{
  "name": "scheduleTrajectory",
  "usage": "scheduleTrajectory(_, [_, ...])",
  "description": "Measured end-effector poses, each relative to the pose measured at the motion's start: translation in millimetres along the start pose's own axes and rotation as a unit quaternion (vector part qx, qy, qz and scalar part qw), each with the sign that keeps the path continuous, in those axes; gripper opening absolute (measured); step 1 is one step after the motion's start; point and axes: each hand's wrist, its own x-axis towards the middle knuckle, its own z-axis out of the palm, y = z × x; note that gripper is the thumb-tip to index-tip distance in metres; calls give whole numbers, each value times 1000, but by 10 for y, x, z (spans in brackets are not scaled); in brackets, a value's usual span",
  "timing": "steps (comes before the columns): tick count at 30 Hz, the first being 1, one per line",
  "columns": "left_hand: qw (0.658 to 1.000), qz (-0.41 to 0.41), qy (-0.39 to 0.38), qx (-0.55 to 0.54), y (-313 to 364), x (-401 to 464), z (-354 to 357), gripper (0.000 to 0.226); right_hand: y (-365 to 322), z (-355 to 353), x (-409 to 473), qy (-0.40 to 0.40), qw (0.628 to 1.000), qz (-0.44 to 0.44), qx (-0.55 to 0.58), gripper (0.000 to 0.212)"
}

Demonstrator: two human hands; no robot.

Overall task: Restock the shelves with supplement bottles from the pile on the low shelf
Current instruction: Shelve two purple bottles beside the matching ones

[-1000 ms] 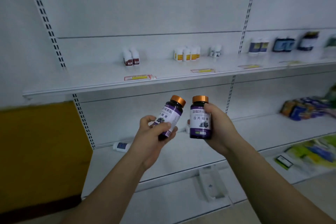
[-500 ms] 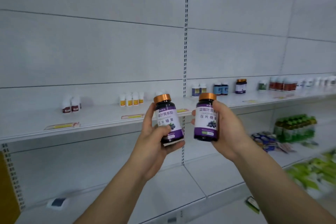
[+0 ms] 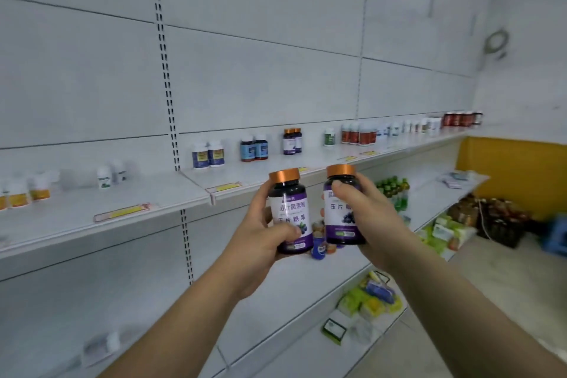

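Left hand (image 3: 260, 242) wrapped round one dark bottle (image 3: 290, 215), thumb across the purple label, copper cap on top. Right hand (image 3: 372, 224) wrapped round a second dark bottle (image 3: 342, 209), fingers over its front, copper cap up too. Both bottles upright, side by side, close but not touching, held up in front of the white shelf (image 3: 245, 182). Just behind and above the hands, a matching purple pair (image 3: 292, 141) standing on that shelf, with blue-label bottles (image 3: 254, 149) to its left and red ones (image 3: 359, 135) further right. Below the hands, small jars (image 3: 320, 245) on the next shelf down. Far right, a yellow wall (image 3: 515, 175)
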Motion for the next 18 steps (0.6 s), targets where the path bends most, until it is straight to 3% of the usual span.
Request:
scheduleTrajectory(5, [999, -9, -52, 11, -451, 1014, 422, 83, 148, -782, 798, 25, 999, -14, -20, 36])
scheduleTrajectory(11, [999, 3, -28, 15, -867, 2352, 691, 79, 258, -1431, 1997, 30, 998, -13, -62, 46])
scheduleTrajectory(15, [999, 4, -9, 49, -967, 3082, 749, 77, 291, -1675, 2742, 18, 997, -20, -76, 25])
scheduleTrajectory(18, [994, 12, 19, 105, -1010, 3525, 724, 77, 350, -1791, 3283, -11, 994, -29, -105, 30])
